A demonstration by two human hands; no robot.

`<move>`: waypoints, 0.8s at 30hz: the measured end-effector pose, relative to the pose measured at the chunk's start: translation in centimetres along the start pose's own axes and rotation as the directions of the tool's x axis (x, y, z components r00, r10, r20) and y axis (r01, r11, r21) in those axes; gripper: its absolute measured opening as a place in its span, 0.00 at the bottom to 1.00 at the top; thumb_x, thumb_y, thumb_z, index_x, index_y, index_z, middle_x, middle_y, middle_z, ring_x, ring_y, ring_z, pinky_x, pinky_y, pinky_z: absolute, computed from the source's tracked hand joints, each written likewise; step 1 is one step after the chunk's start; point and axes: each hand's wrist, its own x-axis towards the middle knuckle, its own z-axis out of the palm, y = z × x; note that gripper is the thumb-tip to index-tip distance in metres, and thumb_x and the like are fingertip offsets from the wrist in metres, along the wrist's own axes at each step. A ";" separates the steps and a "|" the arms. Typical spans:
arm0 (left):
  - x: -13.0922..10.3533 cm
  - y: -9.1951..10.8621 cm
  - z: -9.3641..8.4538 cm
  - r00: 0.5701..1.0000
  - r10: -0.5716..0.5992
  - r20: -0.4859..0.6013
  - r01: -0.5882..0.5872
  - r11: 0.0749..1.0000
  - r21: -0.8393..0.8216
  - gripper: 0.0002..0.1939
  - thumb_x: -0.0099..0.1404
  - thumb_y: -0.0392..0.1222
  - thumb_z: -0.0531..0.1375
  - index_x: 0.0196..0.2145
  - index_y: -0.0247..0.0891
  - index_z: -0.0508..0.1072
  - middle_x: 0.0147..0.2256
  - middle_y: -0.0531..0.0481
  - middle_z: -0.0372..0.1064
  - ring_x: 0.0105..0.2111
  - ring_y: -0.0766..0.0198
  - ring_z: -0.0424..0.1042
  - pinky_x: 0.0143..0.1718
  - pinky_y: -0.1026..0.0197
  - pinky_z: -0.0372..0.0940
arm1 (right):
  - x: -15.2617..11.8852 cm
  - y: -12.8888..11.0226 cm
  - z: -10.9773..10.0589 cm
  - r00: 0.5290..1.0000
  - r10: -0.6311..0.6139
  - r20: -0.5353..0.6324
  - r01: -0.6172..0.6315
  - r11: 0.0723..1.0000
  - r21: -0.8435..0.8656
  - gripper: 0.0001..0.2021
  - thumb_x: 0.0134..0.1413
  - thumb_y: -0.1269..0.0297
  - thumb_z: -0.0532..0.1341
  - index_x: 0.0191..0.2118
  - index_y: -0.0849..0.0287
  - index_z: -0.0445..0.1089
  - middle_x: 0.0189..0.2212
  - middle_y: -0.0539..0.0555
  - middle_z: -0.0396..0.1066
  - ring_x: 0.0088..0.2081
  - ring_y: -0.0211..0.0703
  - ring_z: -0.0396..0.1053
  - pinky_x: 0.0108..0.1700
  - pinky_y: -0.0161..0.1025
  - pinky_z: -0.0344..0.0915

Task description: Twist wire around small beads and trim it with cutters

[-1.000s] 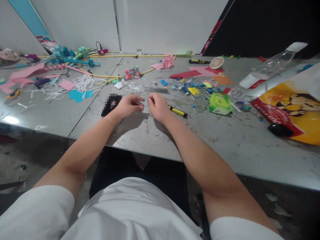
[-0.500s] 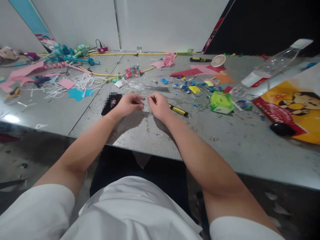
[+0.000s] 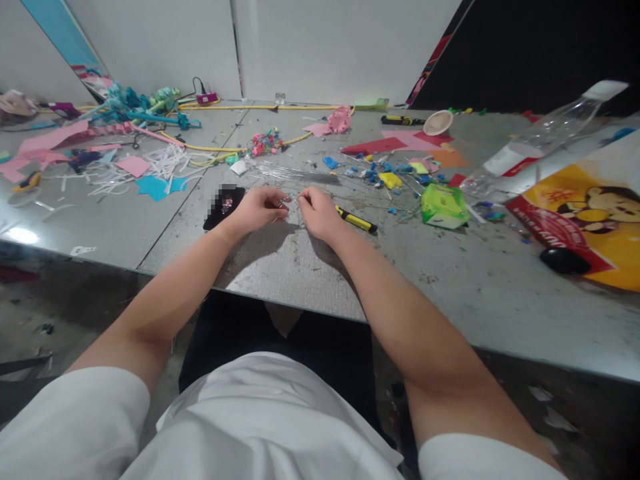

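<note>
My left hand is held low over the table, its thumb and fingers curled together around a thin metal wire. Just across a small gap, my right hand pinches with thumb and forefinger; a fine wire seems to be at its tips, mostly hidden. A bundle of straight thin wires lies right behind both hands. Beside my left wrist is a black phone-like object, partly blurred out. A yellow and black utility knife rests by my right hand.
Blue clay-like bits and a green packet lie to the right, near a plastic bottle and a yellow snack bag. Paper scraps and white strips litter the left. The table's front edge runs before my body.
My right hand has shifted slightly to the right, widening the gap between the fingertips. My left hand stays nearly in place, and the things on the table have not moved.
</note>
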 end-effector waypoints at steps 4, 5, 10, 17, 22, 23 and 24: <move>0.2 -0.5 -0.3 0.999 0.028 0.034 -0.028 1.000 -0.001 0.15 0.63 0.33 0.85 0.43 0.38 0.87 0.33 0.49 0.85 0.35 0.57 0.86 0.47 0.52 0.86 | -0.1 -0.3 -0.7 0.996 -0.037 0.082 0.040 0.998 -0.040 0.19 0.84 0.77 0.65 0.39 0.47 0.65 0.36 0.48 0.69 0.44 0.49 0.66 0.59 0.47 0.66; 0.3 -0.5 -0.4 0.998 0.034 0.046 -0.034 0.999 0.001 0.15 0.63 0.34 0.86 0.42 0.38 0.87 0.33 0.49 0.85 0.35 0.57 0.86 0.47 0.52 0.85 | -0.1 -0.3 -1.0 0.991 -0.056 0.117 0.061 0.997 -0.036 0.18 0.84 0.76 0.64 0.40 0.47 0.65 0.36 0.47 0.69 0.43 0.49 0.66 0.58 0.47 0.66; 0.3 -0.3 -1.2 0.994 0.036 0.101 -0.038 0.999 0.016 0.14 0.62 0.34 0.85 0.41 0.37 0.87 0.34 0.48 0.85 0.37 0.57 0.86 0.47 0.53 0.84 | -0.6 0.2 -2.0 0.955 -0.089 0.284 0.061 0.992 0.106 0.14 0.89 0.69 0.63 0.43 0.48 0.67 0.34 0.46 0.65 0.37 0.47 0.59 0.46 0.45 0.62; -0.1 0.8 -0.7 0.994 0.019 0.104 -0.021 1.000 0.018 0.12 0.65 0.25 0.80 0.41 0.35 0.87 0.34 0.50 0.84 0.37 0.62 0.83 0.45 0.60 0.77 | -1.2 0.1 -2.3 0.894 0.050 0.445 -0.235 0.898 0.372 0.13 0.91 0.66 0.61 0.44 0.49 0.70 0.30 0.42 0.57 0.31 0.42 0.50 0.36 0.41 0.53; -0.9 1.6 0.0 0.991 -0.002 0.131 0.002 1.000 -0.004 0.08 0.76 0.28 0.77 0.41 0.35 0.84 0.33 0.50 0.83 0.34 0.63 0.82 0.41 0.60 0.78 | -0.6 0.7 -1.1 0.963 0.020 0.270 -0.114 0.935 0.335 0.10 0.83 0.62 0.73 0.44 0.49 0.75 0.29 0.44 0.67 0.30 0.43 0.60 0.35 0.42 0.60; -0.9 1.7 0.0 0.992 -0.001 0.130 0.001 1.000 0.000 0.08 0.76 0.29 0.77 0.40 0.35 0.83 0.32 0.50 0.82 0.33 0.63 0.82 0.40 0.61 0.78 | -0.5 0.9 -0.7 0.974 -0.014 0.228 -0.063 0.943 0.328 0.09 0.81 0.62 0.75 0.45 0.49 0.76 0.31 0.45 0.71 0.32 0.44 0.63 0.37 0.43 0.63; -0.9 1.7 0.0 0.992 0.003 0.125 -0.003 1.000 0.000 0.09 0.75 0.29 0.77 0.39 0.36 0.83 0.32 0.51 0.82 0.33 0.63 0.83 0.40 0.61 0.78 | -0.4 1.1 -0.4 0.980 -0.057 0.189 -0.006 0.949 0.316 0.08 0.79 0.63 0.75 0.45 0.50 0.77 0.33 0.47 0.74 0.34 0.44 0.66 0.39 0.44 0.66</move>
